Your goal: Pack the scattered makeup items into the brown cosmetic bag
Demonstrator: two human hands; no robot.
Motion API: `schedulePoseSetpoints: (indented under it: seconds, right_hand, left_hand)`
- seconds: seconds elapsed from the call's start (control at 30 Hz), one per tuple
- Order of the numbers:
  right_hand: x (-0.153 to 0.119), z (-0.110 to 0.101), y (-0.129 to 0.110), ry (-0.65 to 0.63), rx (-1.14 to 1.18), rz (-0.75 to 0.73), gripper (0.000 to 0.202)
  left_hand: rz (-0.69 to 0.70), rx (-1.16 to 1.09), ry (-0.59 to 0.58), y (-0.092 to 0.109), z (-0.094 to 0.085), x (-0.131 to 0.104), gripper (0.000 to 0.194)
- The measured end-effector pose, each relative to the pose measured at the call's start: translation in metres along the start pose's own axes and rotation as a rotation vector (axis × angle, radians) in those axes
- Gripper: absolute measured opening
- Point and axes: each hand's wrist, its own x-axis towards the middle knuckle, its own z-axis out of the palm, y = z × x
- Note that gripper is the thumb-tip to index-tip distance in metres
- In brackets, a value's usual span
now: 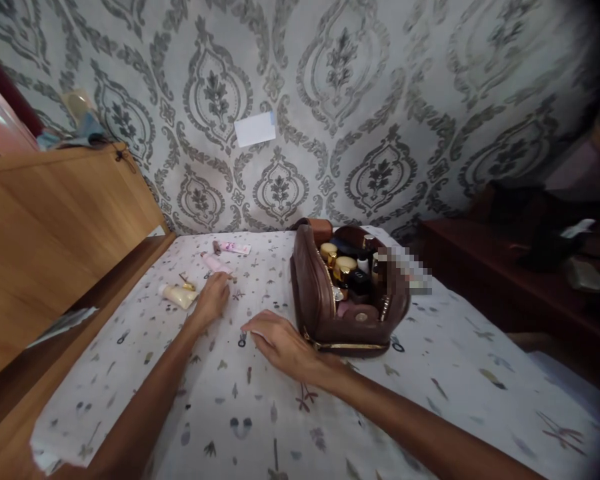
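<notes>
My left hand point(214, 297) rests on the patterned cloth with its fingers curled in at the near end of a pink tube point(215, 263). The fingertips are partly hidden. Just left of it lie a cream-coloured tube point(178, 296) and a small gold item point(187, 283). Behind is a white-and-pink tube point(236, 248). My right hand point(280, 341) hovers low over the cloth, fingers loosely bent and apart, holding nothing I can see. Beside it stands a brown cosmetic bag point(313, 300), unzipped, with several gold-capped bottles point(346, 267) and dark containers inside.
A wooden panel point(65, 233) borders the left side, with cloth items point(75, 133) on top. Patterned wallpaper point(340, 67) rises behind, bearing a white card point(255, 129). On the right is a dark red surface point(460, 253) with dark objects. A blurred-out patch covers something beside the bag.
</notes>
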Motion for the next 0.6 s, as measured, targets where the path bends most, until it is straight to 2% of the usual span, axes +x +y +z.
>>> schedulePoseSetpoints:
  seconds: [0.1, 0.2, 0.4, 0.6]
  right_hand:
    - [0.007, 0.025, 0.015, 0.076, 0.223, 0.279, 0.023]
    - [0.005, 0.039, 0.024, 0.117, 0.326, 0.43, 0.023]
    - [-0.009, 0.046, 0.029, 0.133, 0.255, 0.447, 0.025]
    - [-0.008, 0.045, 0.029, 0.126, 0.236, 0.423, 0.026]
  left_hand:
    - [-0.052, 0.069, 0.012, -0.014, -0.001, 0.014, 0.032]
    - [-0.118, 0.144, 0.018, -0.031, -0.004, 0.04, 0.033]
    - [-0.276, 0.284, -0.035, -0.055, 0.0, 0.093, 0.036]
    - [-0.399, 0.391, -0.103, -0.061, 0.016, 0.114, 0.043]
